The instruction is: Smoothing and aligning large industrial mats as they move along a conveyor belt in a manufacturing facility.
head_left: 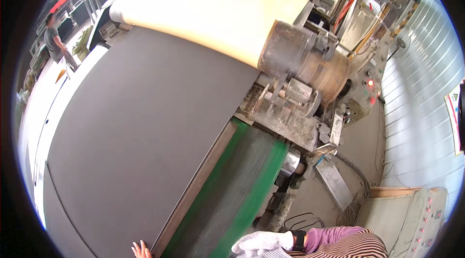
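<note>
Only the spread fingertips of my left hand (141, 250) show at the bottom edge. They are at the near corner of a large dark grey sheet (140, 127) that lies flat on the machine bed, and hold nothing. My right hand (261, 242) wears a white glove, with a black watch and a purple sleeve behind it. It rests low beside the green-edged belt (242, 180); its fingers are partly cut off by the frame edge. A wide pale yellow roller (208, 6) lies across the far end of the sheet.
A rusty metal drum with gears and brackets (305, 64) stands right of the roller. Farther right is a control box with red lamps (370, 83), then a corrugated metal wall (421, 112). Another control panel (416, 219) is at the lower right. A person (54, 40) stands far left.
</note>
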